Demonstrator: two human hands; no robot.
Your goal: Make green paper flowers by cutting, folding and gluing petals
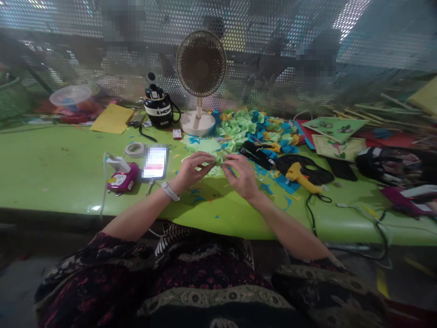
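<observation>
Matt paper piece [219, 161], glossy smooth tabletop [68, 171], smooth plastic-looking fan base [190, 124]

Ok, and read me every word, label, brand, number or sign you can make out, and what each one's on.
"NC": part of a longer word on the black bottle's white band; the other letters are uncertain.
Lit screen: blurred out, unreadable.
Small red-and-white box: any printing is too small to read.
White label on a black item: too small to read.
</observation>
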